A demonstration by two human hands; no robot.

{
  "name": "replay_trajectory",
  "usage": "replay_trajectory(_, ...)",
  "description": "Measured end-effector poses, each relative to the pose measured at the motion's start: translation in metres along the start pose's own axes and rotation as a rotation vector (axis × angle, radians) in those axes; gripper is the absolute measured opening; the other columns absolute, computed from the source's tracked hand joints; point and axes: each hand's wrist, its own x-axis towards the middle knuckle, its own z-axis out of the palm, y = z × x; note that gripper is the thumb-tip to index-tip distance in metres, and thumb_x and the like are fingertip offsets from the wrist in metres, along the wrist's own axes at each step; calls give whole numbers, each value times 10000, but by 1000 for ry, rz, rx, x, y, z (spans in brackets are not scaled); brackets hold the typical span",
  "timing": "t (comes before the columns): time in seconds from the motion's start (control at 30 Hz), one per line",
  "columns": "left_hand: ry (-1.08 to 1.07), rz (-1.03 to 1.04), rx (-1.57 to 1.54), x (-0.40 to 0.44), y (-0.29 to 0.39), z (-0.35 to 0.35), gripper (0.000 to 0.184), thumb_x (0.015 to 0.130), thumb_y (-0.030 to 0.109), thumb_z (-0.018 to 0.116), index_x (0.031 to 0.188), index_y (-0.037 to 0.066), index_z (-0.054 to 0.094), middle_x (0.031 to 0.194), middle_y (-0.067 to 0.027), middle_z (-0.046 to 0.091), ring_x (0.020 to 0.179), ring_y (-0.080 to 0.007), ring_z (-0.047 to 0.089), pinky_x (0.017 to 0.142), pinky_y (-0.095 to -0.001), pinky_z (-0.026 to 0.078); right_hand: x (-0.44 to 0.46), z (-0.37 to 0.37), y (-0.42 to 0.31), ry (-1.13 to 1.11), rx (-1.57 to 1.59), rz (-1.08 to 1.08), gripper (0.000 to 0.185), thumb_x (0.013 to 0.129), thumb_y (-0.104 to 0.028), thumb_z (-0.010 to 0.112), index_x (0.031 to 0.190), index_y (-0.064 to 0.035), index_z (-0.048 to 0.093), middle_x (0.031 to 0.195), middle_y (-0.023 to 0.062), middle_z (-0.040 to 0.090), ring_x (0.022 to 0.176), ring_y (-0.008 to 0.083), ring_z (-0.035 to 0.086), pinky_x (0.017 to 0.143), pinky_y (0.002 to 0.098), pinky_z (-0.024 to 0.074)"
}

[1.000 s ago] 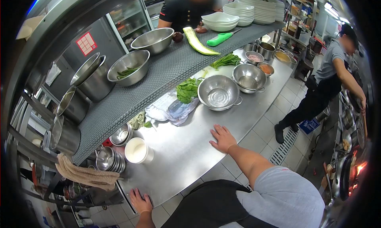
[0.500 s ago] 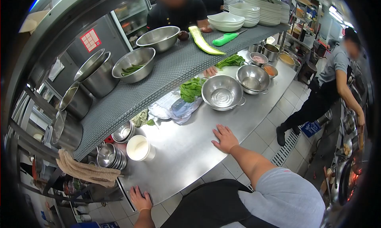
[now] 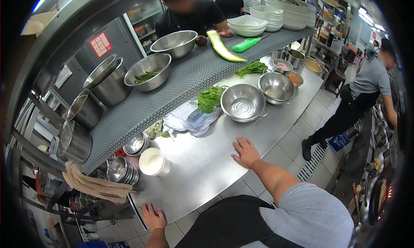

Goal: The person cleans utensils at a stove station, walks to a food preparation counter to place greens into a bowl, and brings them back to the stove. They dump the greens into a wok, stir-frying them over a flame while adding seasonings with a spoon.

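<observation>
My right hand (image 3: pixel 246 153) lies flat on the steel table (image 3: pixel 202 161) near its front edge, fingers spread, holding nothing. Below the near-left corner, my left hand (image 3: pixel 153 217) rests at the table's edge with its fingers apart, also without anything in it. The nearest thing to my right hand is a steel colander (image 3: pixel 243 102) with loop handles; a second colander (image 3: pixel 276 88) stands behind it. A white tub (image 3: pixel 154 162) with pale contents is the closest container to my left hand. Leafy greens (image 3: pixel 209 99) lie beside a pale cloth (image 3: pixel 194 118) at the back.
A shelf (image 3: pixel 181 77) above the table holds steel bowls, pots, a cut green vegetable (image 3: pixel 223 48), a green-handled tool (image 3: pixel 246 44) and white dishes (image 3: pixel 258 23). A towel (image 3: pixel 95 185) hangs left. One person (image 3: pixel 189 15) stands opposite; another (image 3: pixel 366 84) works at the stove with flames.
My hands have stayed in place on the table. The person at the stove has shifted and leaned further toward it. The view has moved slightly.
</observation>
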Motion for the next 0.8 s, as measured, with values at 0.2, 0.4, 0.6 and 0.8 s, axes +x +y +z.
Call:
replay_trajectory(0.2,-6,-10,-5,0,0,0,587,804,251,636,1333,48,483,1455,-201,364,1344,-387,331,1107,-484,262,0,3,2,13,-2,-5,622,931,-476,468,1418,-91,429,1519,182,306,1424,291,260,1178,418,182)
replay_trajectory(0.4,-4,-10,-6,0,1,-1,579,799,246,639,1321,44,489,1443,-209,374,1338,-389,338,1105,-486,265,0,1,1,16,8,-6,618,931,-472,467,1414,-87,432,1516,184,310,1422,293,264,1178,422,186)
replay_trajectory(0.6,20,7,-7,0,-1,1,579,792,241,646,1314,44,491,1433,-212,385,1333,-393,343,1102,-492,271,0,4,3,17,-11,-12,616,932,-471,461,1411,-85,433,1514,186,313,1422,295,266,1178,424,188)
replay_trajectory(0.8,19,13,-2,-1,-2,2,579,795,239,643,1317,44,486,1441,-210,380,1341,-393,334,1105,-495,268,1,5,3,0,0,-6,622,935,-476,454,1416,-85,425,1521,189,302,1426,297,258,1179,426,182)
